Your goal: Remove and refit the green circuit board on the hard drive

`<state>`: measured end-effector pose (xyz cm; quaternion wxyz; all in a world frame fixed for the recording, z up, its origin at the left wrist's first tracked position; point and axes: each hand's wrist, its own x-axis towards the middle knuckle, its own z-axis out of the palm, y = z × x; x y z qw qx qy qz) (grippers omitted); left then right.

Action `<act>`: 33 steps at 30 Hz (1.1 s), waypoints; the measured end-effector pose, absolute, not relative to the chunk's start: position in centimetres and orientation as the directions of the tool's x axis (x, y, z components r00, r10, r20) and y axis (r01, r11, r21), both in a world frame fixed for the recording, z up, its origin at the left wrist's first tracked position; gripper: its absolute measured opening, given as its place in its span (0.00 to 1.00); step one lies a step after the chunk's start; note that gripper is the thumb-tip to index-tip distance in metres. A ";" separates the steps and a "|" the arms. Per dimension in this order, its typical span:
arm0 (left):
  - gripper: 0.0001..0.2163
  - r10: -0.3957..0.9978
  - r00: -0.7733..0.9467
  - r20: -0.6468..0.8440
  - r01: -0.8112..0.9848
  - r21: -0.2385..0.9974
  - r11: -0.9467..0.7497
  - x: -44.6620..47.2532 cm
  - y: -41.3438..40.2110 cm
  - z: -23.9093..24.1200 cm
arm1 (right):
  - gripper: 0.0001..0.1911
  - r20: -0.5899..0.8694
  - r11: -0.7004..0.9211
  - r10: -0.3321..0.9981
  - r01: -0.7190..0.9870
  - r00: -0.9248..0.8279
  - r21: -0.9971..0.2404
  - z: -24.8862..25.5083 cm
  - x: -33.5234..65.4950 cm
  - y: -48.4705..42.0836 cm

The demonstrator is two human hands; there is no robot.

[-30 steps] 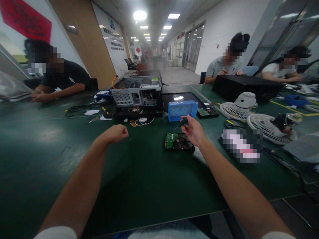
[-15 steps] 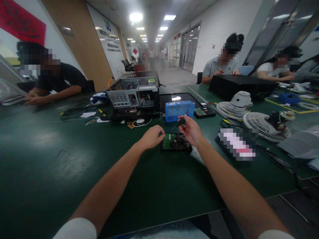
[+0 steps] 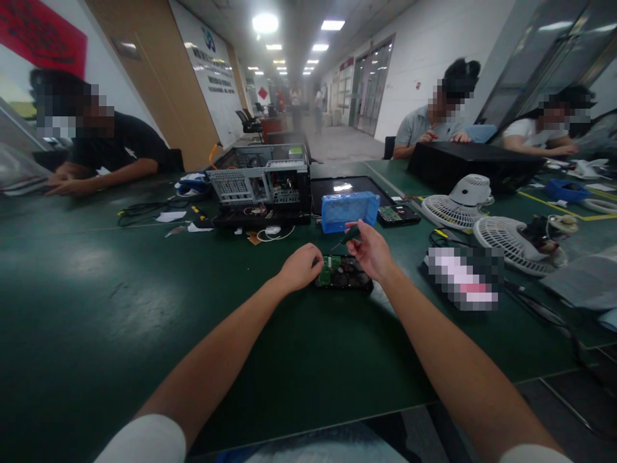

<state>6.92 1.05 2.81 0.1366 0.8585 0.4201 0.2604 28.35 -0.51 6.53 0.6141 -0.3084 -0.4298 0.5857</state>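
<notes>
A hard drive [image 3: 343, 278] with a green circuit board on its left part lies on the green table in front of me. My right hand [image 3: 370, 249] is closed on a dark-handled screwdriver [image 3: 350, 235], held over the drive's right half with its thin shaft slanting down to the left. At the drive's left end is my left hand [image 3: 301, 266], fingers curled and pressed together by the edge of the board. Whatever its fingertips may pinch is too small or hidden to make out.
Behind the drive stands a blue plastic bin [image 3: 349, 212], with another drive [image 3: 399, 215] to its right. An opened computer case [image 3: 260, 186] is at back left. White fan parts [image 3: 453, 211] lie to the right. Co-workers sit across the table, one by a black case [image 3: 475, 166].
My left hand has shifted slightly right, closer over the drive's left end. The right hand with the screwdriver stays nearly where it was. The view has tilted a little.
</notes>
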 end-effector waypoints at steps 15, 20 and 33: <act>0.03 0.780 0.523 0.344 0.660 0.416 -0.626 7.1 0.6 3.0 | 0.18 0.166 0.121 0.984 -0.455 -0.062 -0.882 6.4 28.3 -0.4; 0.03 0.775 0.528 0.349 0.655 0.414 -0.632 6.9 0.8 3.5 | 0.18 0.161 0.114 0.985 -0.467 -0.061 -0.877 6.3 28.3 -0.3; 0.18 0.790 0.481 0.381 0.452 0.664 -0.595 4.2 0.1 0.8 | 0.20 0.188 0.127 0.971 -0.346 -0.146 -0.929 6.6 27.3 -1.1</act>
